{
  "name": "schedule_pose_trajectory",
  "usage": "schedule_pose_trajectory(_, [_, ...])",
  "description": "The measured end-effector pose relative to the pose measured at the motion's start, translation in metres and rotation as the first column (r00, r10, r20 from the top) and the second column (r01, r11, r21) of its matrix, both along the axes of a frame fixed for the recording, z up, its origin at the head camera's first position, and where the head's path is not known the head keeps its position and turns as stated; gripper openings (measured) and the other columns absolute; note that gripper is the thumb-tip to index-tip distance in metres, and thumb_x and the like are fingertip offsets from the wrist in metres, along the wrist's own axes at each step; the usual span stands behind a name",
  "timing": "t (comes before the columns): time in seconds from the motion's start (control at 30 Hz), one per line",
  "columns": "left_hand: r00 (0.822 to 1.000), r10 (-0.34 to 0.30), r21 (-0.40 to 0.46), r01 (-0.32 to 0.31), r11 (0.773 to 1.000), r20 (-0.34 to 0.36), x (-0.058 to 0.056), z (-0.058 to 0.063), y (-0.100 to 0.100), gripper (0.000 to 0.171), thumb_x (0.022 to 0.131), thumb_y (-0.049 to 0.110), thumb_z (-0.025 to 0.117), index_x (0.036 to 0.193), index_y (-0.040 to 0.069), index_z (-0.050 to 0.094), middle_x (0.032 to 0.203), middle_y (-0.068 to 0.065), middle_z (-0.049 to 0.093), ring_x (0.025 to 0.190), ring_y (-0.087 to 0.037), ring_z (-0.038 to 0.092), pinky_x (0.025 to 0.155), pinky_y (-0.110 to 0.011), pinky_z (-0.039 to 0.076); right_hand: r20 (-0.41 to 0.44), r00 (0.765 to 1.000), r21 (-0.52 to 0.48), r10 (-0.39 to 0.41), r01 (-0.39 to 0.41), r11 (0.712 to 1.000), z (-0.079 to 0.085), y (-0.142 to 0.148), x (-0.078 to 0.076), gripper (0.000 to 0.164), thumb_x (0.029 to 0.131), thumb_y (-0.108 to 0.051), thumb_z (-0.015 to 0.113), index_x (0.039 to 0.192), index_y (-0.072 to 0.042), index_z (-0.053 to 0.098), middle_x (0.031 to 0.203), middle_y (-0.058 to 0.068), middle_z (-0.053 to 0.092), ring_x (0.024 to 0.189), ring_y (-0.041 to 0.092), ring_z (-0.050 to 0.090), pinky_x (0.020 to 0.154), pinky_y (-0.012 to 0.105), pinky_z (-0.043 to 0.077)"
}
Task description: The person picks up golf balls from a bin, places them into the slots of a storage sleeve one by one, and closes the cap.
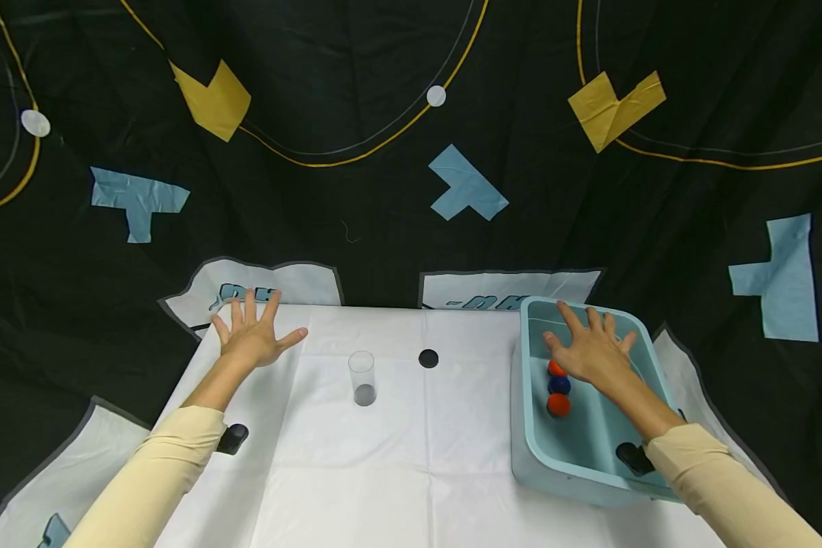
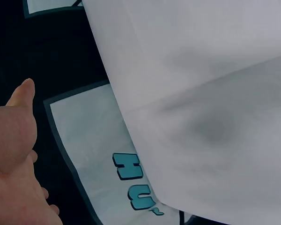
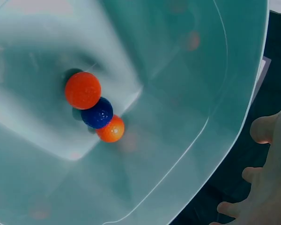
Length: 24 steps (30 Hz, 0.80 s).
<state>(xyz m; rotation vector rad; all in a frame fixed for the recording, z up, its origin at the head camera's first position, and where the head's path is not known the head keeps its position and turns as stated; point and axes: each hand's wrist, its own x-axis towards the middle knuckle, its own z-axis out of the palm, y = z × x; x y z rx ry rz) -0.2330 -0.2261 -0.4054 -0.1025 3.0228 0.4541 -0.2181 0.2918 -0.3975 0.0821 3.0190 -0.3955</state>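
My left hand (image 1: 250, 341) is spread above the far left part of the white table, its fingers straight and holding nothing. To its right a clear glass (image 1: 362, 377) stands upright on the table. My right hand (image 1: 592, 352) hovers with spread fingers over the light blue tub (image 1: 530, 426), also holding nothing. Inside that tub, several centimetres or more below the hand, an orange ball (image 3: 83, 90), a dark blue ball (image 3: 97, 113) and a second orange ball (image 3: 110, 129) lie in a row, touching or nearly so.
The white table (image 1: 356, 487) carries a black round spot (image 1: 428, 358) near its middle. Behind it hangs a black cloth (image 1: 356, 228) with yellow and blue tape pieces. White printed sheets (image 1: 510, 288) show past the table's far edge.
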Motion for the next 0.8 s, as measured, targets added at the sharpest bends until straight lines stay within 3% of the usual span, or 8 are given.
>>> schedule_pose_trajectory(0.47, [0.996,-0.086,0.002,0.086,0.996,0.0,0.003,0.008,0.025,0.092,0.096,0.058,0.058,0.163,0.012,0.014,0.165,-0.033,-0.005,0.151,-0.055,-0.01,0.113,-0.076,-0.012,-0.012,1.0,-0.003,0.002,-0.002,1.0,0.007,-0.025,-0.001,0.073,0.102,-0.049,0.045,0.162,-0.014,0.02,0.16,0.04,0.009,0.144,0.068,0.001,0.102,0.087,-0.007])
schedule_pose_trajectory(0.8, [0.985,-0.175,0.052,0.174,0.983,0.007,0.007,0.008,0.05,0.091,0.096,0.058,0.058,0.164,0.018,0.011,0.167,-0.029,-0.005,0.153,-0.053,-0.006,0.115,-0.076,-0.006,-0.058,0.996,0.001,0.074,-0.074,0.997,0.012,-0.058,-0.001,0.075,0.101,-0.055,0.044,0.162,-0.019,0.021,0.161,0.036,0.016,0.147,0.063,0.009,0.107,0.085,-0.001])
